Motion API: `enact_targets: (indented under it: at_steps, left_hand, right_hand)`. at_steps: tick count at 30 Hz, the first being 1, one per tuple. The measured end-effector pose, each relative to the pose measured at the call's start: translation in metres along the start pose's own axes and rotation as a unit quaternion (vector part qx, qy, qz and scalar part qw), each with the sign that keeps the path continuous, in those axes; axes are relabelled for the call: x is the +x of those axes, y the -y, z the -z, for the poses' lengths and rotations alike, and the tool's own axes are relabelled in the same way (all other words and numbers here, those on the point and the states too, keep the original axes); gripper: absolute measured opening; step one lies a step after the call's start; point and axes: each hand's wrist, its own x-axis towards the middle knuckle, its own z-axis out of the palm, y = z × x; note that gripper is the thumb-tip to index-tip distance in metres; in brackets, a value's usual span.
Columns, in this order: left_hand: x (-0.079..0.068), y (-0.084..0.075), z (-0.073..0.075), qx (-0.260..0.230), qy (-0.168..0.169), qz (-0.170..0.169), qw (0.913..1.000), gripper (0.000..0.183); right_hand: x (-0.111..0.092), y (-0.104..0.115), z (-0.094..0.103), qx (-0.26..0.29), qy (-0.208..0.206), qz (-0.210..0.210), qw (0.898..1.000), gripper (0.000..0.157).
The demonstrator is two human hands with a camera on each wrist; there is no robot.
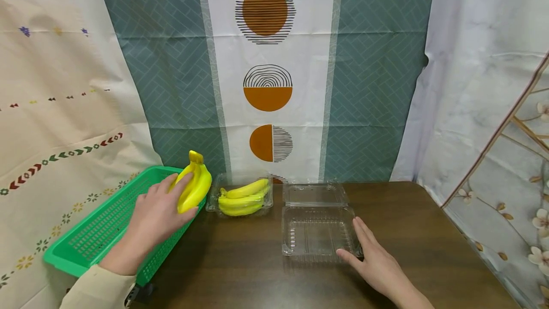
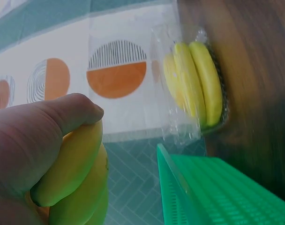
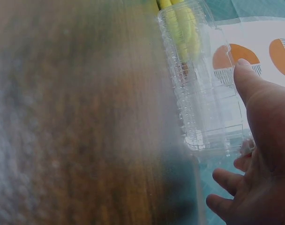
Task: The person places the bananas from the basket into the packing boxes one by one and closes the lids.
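Left hand (image 1: 155, 211) grips curved bananas (image 1: 199, 186); right hand (image 1: 378, 262) beside ribbed plastic box (image 1: 315, 236)

Seeing basket (image 1: 105, 223) at left of counter (image 1: 240, 261), banana bunch (image 1: 198, 187) in left grip (image 1: 158, 209) near basket's far right corner, box (image 1: 214, 199) with bananas (image 1: 242, 199) inside to its right, tray (image 1: 313, 237) further right, lid (image 1: 315, 194) behind tray, right grip (image 1: 377, 261) at tray's right side, curtain (image 1: 373, 85) behind counter.
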Motion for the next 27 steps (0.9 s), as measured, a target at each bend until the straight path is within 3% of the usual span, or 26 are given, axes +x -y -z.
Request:
enact_targets:
  at_steps: [27]
  left_hand:
    - [0.007, -0.052, -0.019, -0.04, -0.007, -0.047, 0.9981, 0.079]
  right_hand:
    - [0.001, -0.002, -0.002, 0.008, 0.006, -0.005, 1.0, 0.116]
